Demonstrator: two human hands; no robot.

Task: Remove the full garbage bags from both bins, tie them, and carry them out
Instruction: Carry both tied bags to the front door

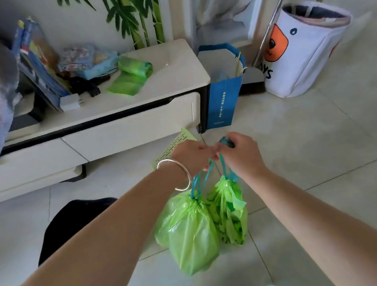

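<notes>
Pale glossy floor tiles [327, 148] are filling most of the view, with thin grout lines crossing them. Both hands are meeting above the floor: the left hand [191, 154], with a silver bangle [177, 175] on its wrist, is clenching the blue drawstrings [202, 179] of one green garbage bag [190, 234], and the right hand [239, 153] is clenching the strings of a second green garbage bag [230, 216]. The two bags are hanging side by side, touching, their necks cinched shut. Behind the hands a low cream table [174, 77] with drawers is standing against the wall, carrying a roll of green bags [133, 75], a white charger [70, 102] and some colourful packets [88, 60]. A blue paper bag [222, 100] is standing just beside the table's right end, and further right a white fabric basket [303, 55] with an orange cartoon print is sitting on the floor, with a metal pole [274, 18] leaning past it. A green slatted object [177, 141] is lying on the floor near the table's drawers, and a dark object [73, 225] is sitting on the tiles at the left.
</notes>
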